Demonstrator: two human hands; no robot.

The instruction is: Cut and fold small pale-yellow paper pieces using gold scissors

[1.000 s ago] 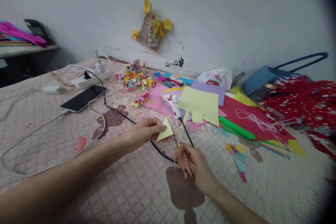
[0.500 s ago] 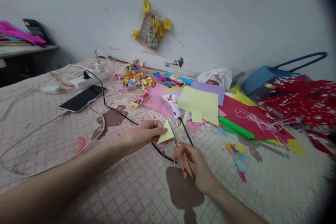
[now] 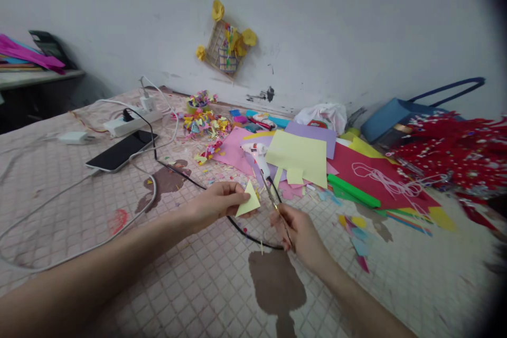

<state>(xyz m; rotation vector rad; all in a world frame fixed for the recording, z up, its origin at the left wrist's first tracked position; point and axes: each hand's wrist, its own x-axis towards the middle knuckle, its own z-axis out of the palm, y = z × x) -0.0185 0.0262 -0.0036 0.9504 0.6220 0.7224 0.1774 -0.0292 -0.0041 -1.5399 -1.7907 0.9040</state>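
Observation:
Between the thumb and fingers of my left hand (image 3: 222,202) is a small pale yellow paper triangle (image 3: 249,200), its tip pointing up. My right hand (image 3: 295,229) is closed on a pair of scissors (image 3: 273,199), whose blades point up and left, just right of the triangle and apart from it. Behind them a white glue gun (image 3: 259,157) lies beside a pale yellow sheet (image 3: 303,153) on top of other coloured papers. The glue gun's black cable (image 3: 245,233) runs under and between my hands.
A phone (image 3: 122,151), a power strip (image 3: 129,124) and white cables lie at the left. Paper scraps (image 3: 209,124) are heaped at the back. On the right are red paper (image 3: 356,169), a green glue stick-like object (image 3: 352,191), white string and a blue bag (image 3: 390,116).
My right hand has moved a little to the right and up, taking the scissors away from the paper triangle. The view has shifted slightly.

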